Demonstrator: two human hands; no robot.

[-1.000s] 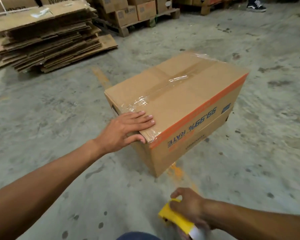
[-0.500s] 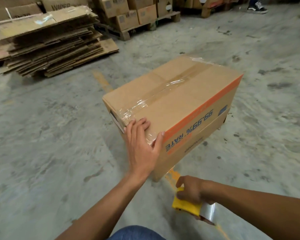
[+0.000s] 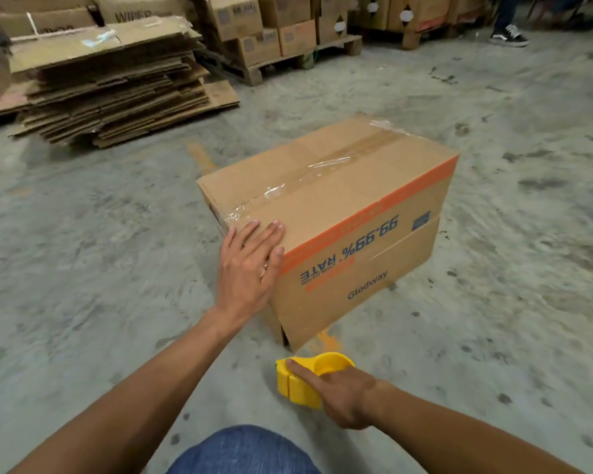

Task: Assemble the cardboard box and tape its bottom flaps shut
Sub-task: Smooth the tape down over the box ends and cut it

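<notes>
I'm seeing the left hand (image 3: 249, 268) lying spread and flat on the box's (image 3: 339, 213) near corner, over the tape (image 3: 288, 191). The box is sitting on the floor (image 3: 83, 268). Nearer than the box, the right hand (image 3: 343, 393) is gripping a yellow dispenser (image 3: 302, 381).

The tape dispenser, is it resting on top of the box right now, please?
No, the yellow tape dispenser is held low in the right hand, in front of the box.

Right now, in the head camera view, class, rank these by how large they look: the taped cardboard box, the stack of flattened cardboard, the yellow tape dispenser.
1 and 2. Taped cardboard box and stack of flattened cardboard: look alike; the stack lies farther off, so unsure.
3. Yellow tape dispenser: clearly smallest, though nearest.
</notes>
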